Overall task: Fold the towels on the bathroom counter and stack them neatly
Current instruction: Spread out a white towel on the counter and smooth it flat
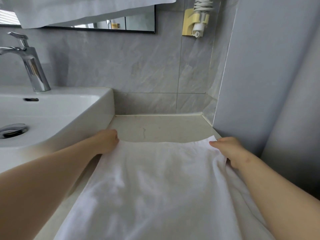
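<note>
Setting: grey-tiled bathroom; pale counter [161,127] beside a white sink [57,108] with a chrome faucet [29,66]
Towel: white towel [159,184] spread on the counter, far edge sagging between its corners
Left hand: left hand [107,141] grips the far left corner
Right hand: right hand [226,149] pinches the far right corner
Advice: likely squaring up before folding; pull both corners evenly taut, keep the edge straight, then match corners exactly

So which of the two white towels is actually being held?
The towel spread on the counter; both hands grip its far corners. The other towel hangs untouched above the mirror.
</note>
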Demonstrator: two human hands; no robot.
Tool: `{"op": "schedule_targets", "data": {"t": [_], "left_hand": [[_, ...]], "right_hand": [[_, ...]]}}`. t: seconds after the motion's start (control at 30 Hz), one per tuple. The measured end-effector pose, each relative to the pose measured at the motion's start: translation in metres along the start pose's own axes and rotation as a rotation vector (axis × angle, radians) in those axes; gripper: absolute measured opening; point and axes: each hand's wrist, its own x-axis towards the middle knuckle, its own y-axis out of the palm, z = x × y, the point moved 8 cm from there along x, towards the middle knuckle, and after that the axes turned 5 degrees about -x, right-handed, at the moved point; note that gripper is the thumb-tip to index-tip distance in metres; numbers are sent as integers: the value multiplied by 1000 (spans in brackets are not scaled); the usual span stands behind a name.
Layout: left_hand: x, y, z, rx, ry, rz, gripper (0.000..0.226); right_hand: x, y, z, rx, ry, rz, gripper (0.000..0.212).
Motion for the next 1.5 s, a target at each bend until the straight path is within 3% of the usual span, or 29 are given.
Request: {"op": "schedule_targets", "data": {"t": [0.1, 0.23, 0.33, 0.5, 0.77, 0.9, 1.0, 1.07, 1.2, 1.33, 1.4, 1.5], "left_hand": [[4, 8, -1, 68, 4, -30, 26], [9, 4, 2, 39, -18, -73, 25], [9, 5, 3, 21, -20, -104, 23], [3, 7, 6, -56, -60, -129, 24], [1, 11, 13, -203, -92, -206, 19], [0, 15, 18, -318, -132, -261, 15], [-3, 17, 19, -322, -123, -321, 19], [-4, 20, 20, -309, -129, -296, 25], [-18, 15, 11, -368, -150, -207, 47], [-71, 10, -31, -203, 147, -94, 55], [-109, 20, -48, -98, 281, 13, 56], [-159, 38, -59, -7, 305, 205, 61]], "right_hand": [[3, 1, -3, -2, -5, 3, 31], [6, 1, -3, 6, 1, -5, 22], [7, 1, -3, -5, -2, -25, 27], [9, -2, 2, -55, -29, -103, 8], [16, -6, 6, -225, -14, -153, 27], [15, -13, 10, -397, -63, -222, 26], [12, -13, 16, -485, -113, -256, 14], [6, -14, 17, -465, -126, -279, 20], [-15, -13, 10, -202, -110, -202, 25], [-56, -5, 5, -110, -122, -38, 19], [-79, -3, 7, -180, -151, 1, 28], [-116, -2, 9, -491, -203, -3, 52]]}}
